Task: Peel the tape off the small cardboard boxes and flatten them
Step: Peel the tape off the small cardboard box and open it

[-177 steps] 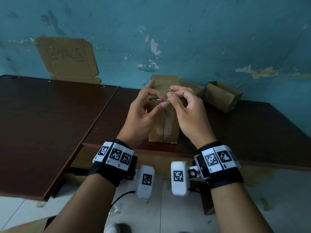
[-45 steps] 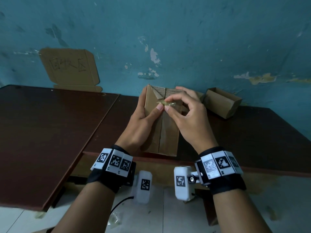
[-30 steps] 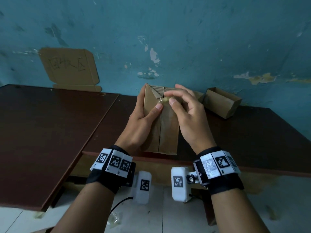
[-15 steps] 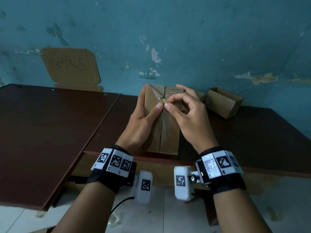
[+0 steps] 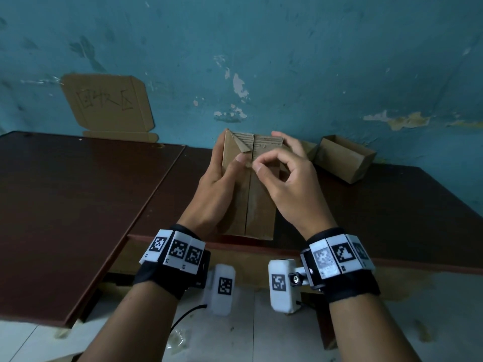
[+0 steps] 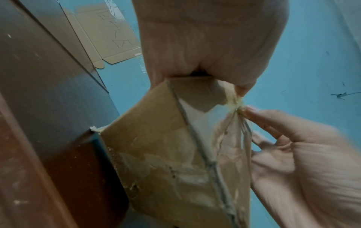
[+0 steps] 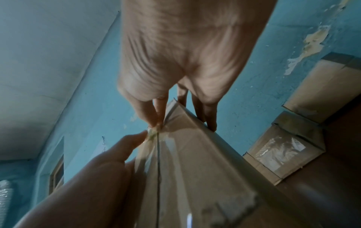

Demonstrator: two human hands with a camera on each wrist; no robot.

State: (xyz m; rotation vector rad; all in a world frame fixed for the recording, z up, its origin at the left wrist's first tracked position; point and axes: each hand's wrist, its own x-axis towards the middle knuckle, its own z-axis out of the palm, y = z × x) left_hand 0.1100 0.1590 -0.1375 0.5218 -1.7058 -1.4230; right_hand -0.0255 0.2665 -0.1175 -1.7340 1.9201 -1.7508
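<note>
Two hands work at the tape on a small brown cardboard box at the near edge of the bench.

The small brown cardboard box [image 5: 249,199] stands tilted on the dark brown bench [image 5: 78,194], long axis running from the near edge toward the blue wall, flap seam facing the person. The left hand [image 5: 217,189] grips its left side, thumb on the seam. The right hand [image 5: 290,186] pinches a crumpled wad of clear tape [image 6: 237,106] at the seam. An open-topped brown box [image 5: 342,159] lies near the far edge. A flattened cardboard sheet [image 5: 107,105] against the wall bears handwritten characters "回收区".
</note>
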